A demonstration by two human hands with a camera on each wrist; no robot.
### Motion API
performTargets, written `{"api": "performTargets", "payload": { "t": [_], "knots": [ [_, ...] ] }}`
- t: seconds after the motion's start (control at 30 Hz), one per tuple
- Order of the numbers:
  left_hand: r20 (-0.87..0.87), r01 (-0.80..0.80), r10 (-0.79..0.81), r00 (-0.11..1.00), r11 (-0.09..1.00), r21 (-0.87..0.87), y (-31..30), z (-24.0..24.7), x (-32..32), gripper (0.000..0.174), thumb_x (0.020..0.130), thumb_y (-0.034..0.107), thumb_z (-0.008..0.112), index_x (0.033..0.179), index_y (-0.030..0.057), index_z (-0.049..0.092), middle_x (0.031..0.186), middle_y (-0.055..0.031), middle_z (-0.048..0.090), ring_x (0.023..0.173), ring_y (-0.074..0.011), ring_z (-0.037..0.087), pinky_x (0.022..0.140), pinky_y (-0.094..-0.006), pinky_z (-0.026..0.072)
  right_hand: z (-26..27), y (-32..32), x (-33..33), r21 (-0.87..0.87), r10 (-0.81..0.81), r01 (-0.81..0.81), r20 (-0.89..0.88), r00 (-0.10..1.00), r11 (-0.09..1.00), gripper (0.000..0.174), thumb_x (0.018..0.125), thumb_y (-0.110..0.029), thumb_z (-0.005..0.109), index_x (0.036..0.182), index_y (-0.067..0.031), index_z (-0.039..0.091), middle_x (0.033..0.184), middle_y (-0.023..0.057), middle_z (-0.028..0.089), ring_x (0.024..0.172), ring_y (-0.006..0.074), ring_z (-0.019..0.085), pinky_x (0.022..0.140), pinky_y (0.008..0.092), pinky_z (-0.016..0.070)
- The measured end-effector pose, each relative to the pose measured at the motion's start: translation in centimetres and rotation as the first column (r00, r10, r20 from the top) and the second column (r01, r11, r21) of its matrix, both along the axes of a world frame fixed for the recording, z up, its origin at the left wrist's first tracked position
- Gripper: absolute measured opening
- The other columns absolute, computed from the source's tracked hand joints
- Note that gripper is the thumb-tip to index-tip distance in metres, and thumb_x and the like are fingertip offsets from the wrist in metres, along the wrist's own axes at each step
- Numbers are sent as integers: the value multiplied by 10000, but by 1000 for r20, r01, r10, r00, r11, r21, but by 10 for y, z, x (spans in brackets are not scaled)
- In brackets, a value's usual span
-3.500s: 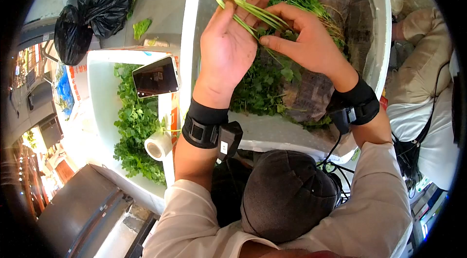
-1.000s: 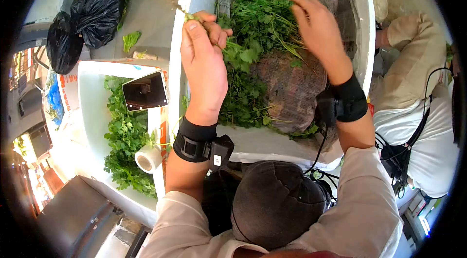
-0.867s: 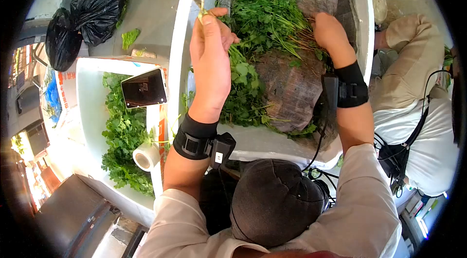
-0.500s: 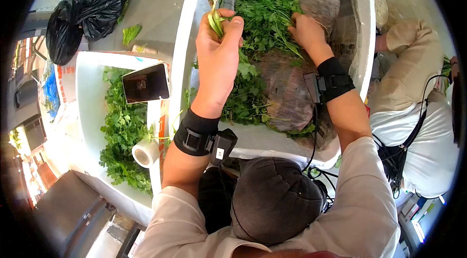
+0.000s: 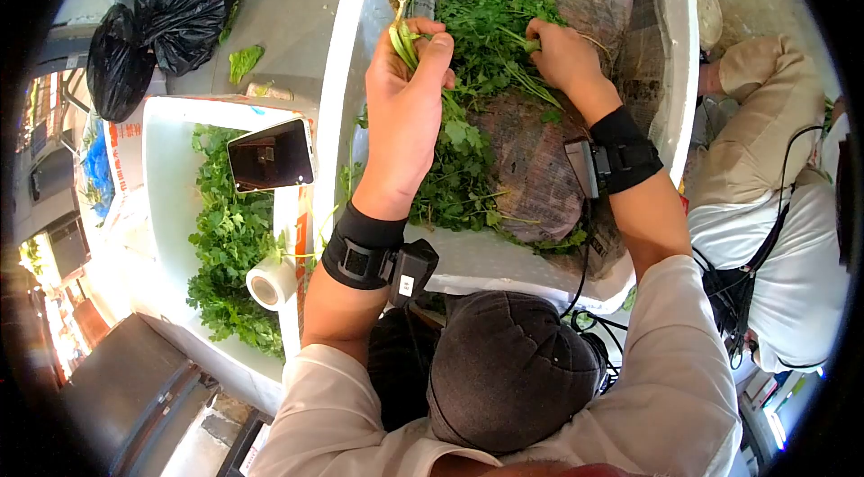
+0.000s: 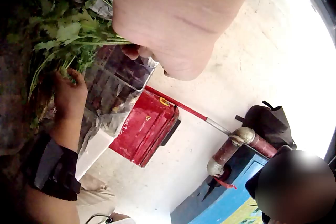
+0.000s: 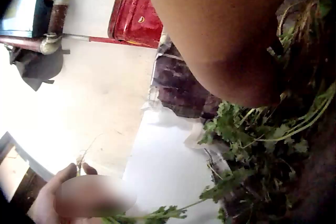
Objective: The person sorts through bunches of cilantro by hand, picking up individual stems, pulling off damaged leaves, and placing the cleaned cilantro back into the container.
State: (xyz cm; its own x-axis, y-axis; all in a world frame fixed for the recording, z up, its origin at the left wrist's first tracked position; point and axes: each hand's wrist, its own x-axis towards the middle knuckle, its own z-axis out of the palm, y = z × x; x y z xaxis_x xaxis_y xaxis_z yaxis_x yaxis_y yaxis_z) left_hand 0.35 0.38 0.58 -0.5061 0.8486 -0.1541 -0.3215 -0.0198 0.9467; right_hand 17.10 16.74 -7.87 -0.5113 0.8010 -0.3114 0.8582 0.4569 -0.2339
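Note:
My left hand [image 5: 405,108] grips a few coriander stems [image 5: 402,43] near their roots, which stick up past the thumb. Their leaves [image 5: 459,130] hang below the hand over the white foam box [image 5: 349,54]. Inside that box, my right hand [image 5: 569,61] pinches stems at the right side of a leafy coriander pile [image 5: 486,13]. The left wrist view shows the right hand [image 6: 71,98] with its fingertips among the leaves [image 6: 68,32]. In the right wrist view, the roots rise from the left hand [image 7: 44,200]; the right fingertips are hidden behind the hand.
Damp newspaper [image 5: 531,162] lines the box. At left stands another foam box [image 5: 171,153] with greens [image 5: 234,252]; a phone [image 5: 270,156] and a white roll [image 5: 270,283] sit at its edge. Black bags [image 5: 180,0] lie behind. Another person [image 5: 765,126] is at right.
The right hand has left the stems in the left hand and moved right into the coriander pile, taking stems there. The left hand has turned and closed round its own stems.

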Motion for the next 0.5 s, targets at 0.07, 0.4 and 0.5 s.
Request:
{"api": "performTargets", "payload": {
  "t": [0.07,0.4,0.5],
  "knots": [
    [20,-2,2,1000,1000,0,1,0,1,172,986,122,625,1135,38,605,850,39,522,679,-58,440,726,-276,452,14,-3,-2,36,-8,10,-40,999,999,285,922,-148,663,1202,-99,648,1147,196,688,1017,401,673,811,530,567],
    [-17,22,-22,1000,998,-51,2,3,-1,173,973,132,645,1111,31,622,836,28,576,707,-81,506,670,-253,429,49,-4,-3,478,195,275,-722,663,834,315,920,-189,705,1197,-57,631,1078,135,700,950,314,693,828,400,548],
    [-31,17,-18,999,999,-48,1,2,-3,168,976,124,636,1114,29,620,857,22,588,707,-83,509,674,-253,430,62,-5,-6,453,223,439,-848,481,776,313,900,-118,742,1182,-25,645,1043,104,698,933,201,682,847,326,538]
  ]
}}
